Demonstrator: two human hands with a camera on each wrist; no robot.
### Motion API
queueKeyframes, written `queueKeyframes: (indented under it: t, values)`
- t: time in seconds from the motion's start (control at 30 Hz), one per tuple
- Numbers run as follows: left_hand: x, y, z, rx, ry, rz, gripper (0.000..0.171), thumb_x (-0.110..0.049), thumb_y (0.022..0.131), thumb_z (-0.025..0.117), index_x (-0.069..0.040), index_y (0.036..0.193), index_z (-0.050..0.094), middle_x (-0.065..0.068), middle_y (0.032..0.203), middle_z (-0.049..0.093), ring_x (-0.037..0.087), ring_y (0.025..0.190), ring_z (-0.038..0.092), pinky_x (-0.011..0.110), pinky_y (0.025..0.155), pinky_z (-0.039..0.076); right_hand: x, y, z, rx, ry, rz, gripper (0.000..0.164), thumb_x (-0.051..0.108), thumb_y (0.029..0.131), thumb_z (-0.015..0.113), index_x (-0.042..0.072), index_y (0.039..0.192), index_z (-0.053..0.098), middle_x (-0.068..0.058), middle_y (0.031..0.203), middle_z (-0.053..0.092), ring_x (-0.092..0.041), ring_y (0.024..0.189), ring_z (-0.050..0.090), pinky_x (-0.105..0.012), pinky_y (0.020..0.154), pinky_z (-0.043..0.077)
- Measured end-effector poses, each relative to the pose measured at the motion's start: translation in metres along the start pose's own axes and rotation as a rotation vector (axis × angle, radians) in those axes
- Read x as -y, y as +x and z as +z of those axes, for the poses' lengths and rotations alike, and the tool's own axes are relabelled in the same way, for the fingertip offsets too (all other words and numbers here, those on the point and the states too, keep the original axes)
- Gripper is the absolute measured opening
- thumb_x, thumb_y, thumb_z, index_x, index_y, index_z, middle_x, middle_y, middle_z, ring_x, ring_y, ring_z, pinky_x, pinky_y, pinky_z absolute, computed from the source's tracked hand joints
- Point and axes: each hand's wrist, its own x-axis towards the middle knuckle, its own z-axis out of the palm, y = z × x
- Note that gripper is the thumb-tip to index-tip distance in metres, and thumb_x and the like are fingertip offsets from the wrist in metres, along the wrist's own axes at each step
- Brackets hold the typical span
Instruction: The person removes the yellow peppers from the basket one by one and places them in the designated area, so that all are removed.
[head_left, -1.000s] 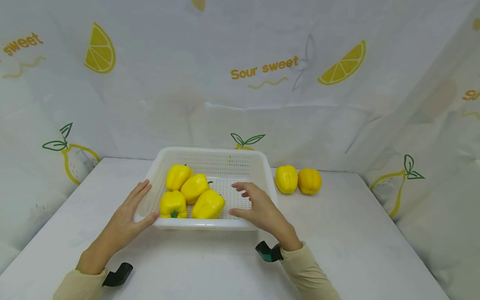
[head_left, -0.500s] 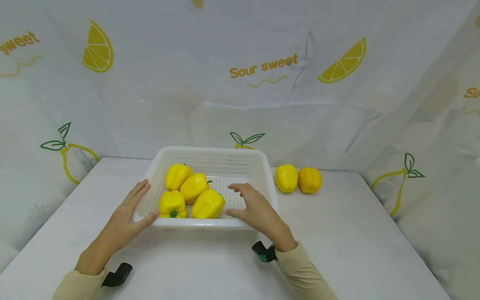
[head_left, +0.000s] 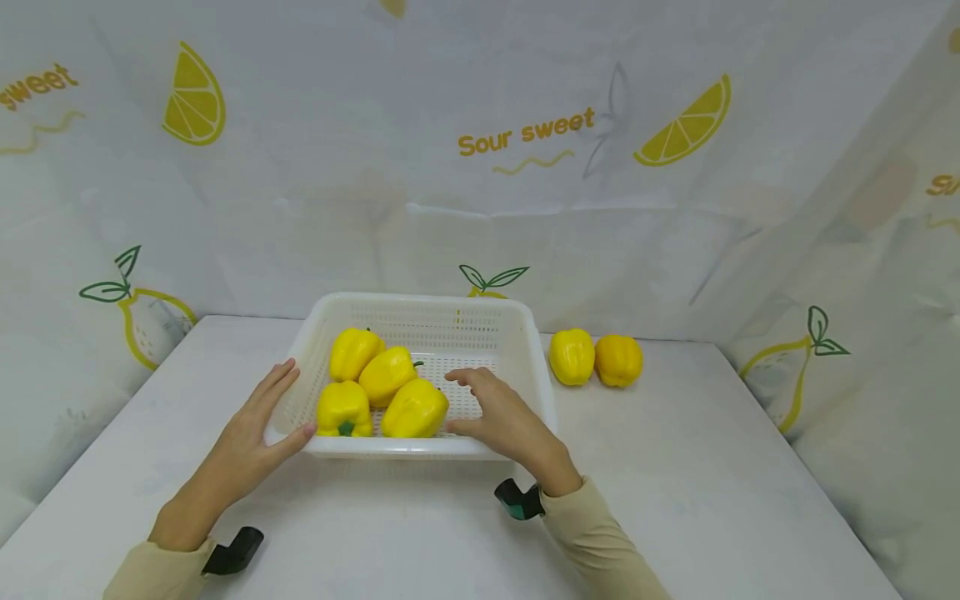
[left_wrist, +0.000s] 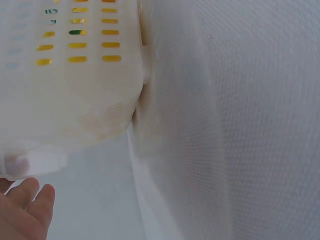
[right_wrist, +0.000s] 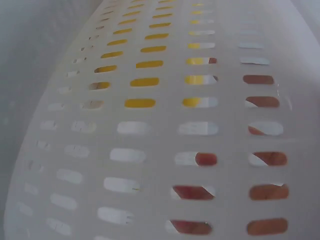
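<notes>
A white plastic basket (head_left: 420,447) stands on the table with several yellow bell peppers (head_left: 386,377) grouped in its left half. At its front left corner, my left hand (head_left: 251,437) rests on the rim, fingers extended along the left side and thumb on the corner. In the left wrist view its fingertips (left_wrist: 42,202) show just below the basket's rim. My right hand (head_left: 513,421) reaches over the front right of the basket, fingers bent and apart from the thumb, holding nothing. It is to the right of the nearest pepper (head_left: 415,408), with a narrow gap between them.
Two more bell peppers, one yellow (head_left: 572,357) and one deeper yellow (head_left: 618,361), sit on the table right of the basket. A white lemon-print sheet (head_left: 480,225) hangs behind the white-covered table (head_left: 712,467). The basket's slotted wall (right_wrist: 160,140) fills the right wrist view.
My right hand has shifted slightly left inside the basket, nearer the peppers. The left hand, the basket and the peppers have kept their places.
</notes>
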Motion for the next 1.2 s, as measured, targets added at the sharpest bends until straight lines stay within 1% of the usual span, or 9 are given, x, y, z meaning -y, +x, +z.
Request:
queueKeyframes:
  t: [0.3,0.37,0.53,0.7,0.8,0.93,1.13,1.2]
  values:
    - [0.001,-0.001,0.000,0.002,-0.003,-0.001,0.080,-0.031,0.091,0.069,-0.010,0.156,0.028,0.016,0.164,0.022,0.047,0.148,0.022,0.077,0.106,0.026,0.003,0.008,0.003,0.063,-0.002,-0.031,0.062,0.022,0.084,0.078,0.013,0.140,0.052,-0.006,0.144,0.053,-0.027,0.124,0.054,-0.045,0.106,0.047]
    - [0.001,-0.001,0.000,0.002,-0.005,-0.002,0.080,-0.031,0.091,0.069,-0.010,0.156,0.028,0.016,0.164,0.022,0.047,0.148,0.021,0.077,0.106,0.026,0.004,0.010,0.004,0.073,0.000,-0.024,0.062,0.023,0.084,0.078,0.013,0.140,0.052,-0.006,0.145,0.053,-0.027,0.125,0.054,-0.046,0.108,0.046]
    - [0.001,-0.001,0.000,0.001,-0.004,-0.001,0.080,-0.031,0.091,0.069,-0.010,0.156,0.029,0.016,0.164,0.022,0.047,0.148,0.022,0.077,0.106,0.026,0.005,0.013,0.005,0.092,0.006,-0.041,0.063,0.022,0.084,0.079,0.011,0.140,0.052,-0.008,0.144,0.053,-0.030,0.128,0.052,-0.047,0.110,0.044]
    - [0.001,-0.001,0.001,-0.001,0.000,-0.002,0.080,-0.031,0.091,0.068,-0.010,0.156,0.029,0.017,0.164,0.022,0.047,0.148,0.022,0.077,0.105,0.027,0.006,0.016,0.008,0.102,0.011,-0.072,0.064,0.021,0.082,0.080,0.010,0.139,0.053,-0.012,0.139,0.056,-0.032,0.128,0.052,-0.047,0.110,0.044]
    - [0.002,-0.001,0.001,-0.005,0.000,0.000,0.079,-0.031,0.091,0.068,-0.009,0.156,0.029,0.017,0.164,0.023,0.048,0.147,0.023,0.077,0.104,0.027,0.006,0.019,0.010,0.106,-0.004,-0.089,0.066,0.022,0.080,0.082,0.011,0.139,0.053,-0.012,0.136,0.058,-0.032,0.127,0.053,-0.047,0.109,0.044]
    - [0.002,-0.001,0.002,-0.009,-0.002,0.006,0.079,-0.030,0.091,0.069,-0.009,0.156,0.029,0.017,0.164,0.023,0.048,0.147,0.023,0.077,0.104,0.028,0.007,0.022,0.012,0.121,-0.016,-0.082,0.068,0.022,0.080,0.083,0.011,0.139,0.053,-0.011,0.136,0.058,-0.032,0.127,0.053,-0.046,0.110,0.044]
    - [0.001,0.000,0.002,-0.016,0.000,0.012,0.079,-0.030,0.090,0.069,-0.009,0.156,0.030,0.017,0.163,0.024,0.048,0.147,0.023,0.077,0.104,0.028,0.009,0.026,0.013,0.144,-0.040,-0.085,0.067,0.023,0.081,0.082,0.011,0.139,0.052,-0.010,0.140,0.057,-0.028,0.128,0.053,-0.044,0.111,0.044]
    - [0.001,0.000,0.002,-0.017,-0.002,0.012,0.078,-0.030,0.091,0.069,-0.009,0.156,0.030,0.017,0.163,0.024,0.048,0.147,0.023,0.077,0.104,0.028,0.009,0.027,0.014,0.150,-0.041,-0.074,0.067,0.024,0.082,0.082,0.012,0.140,0.052,-0.010,0.140,0.057,-0.027,0.128,0.054,-0.043,0.110,0.045]
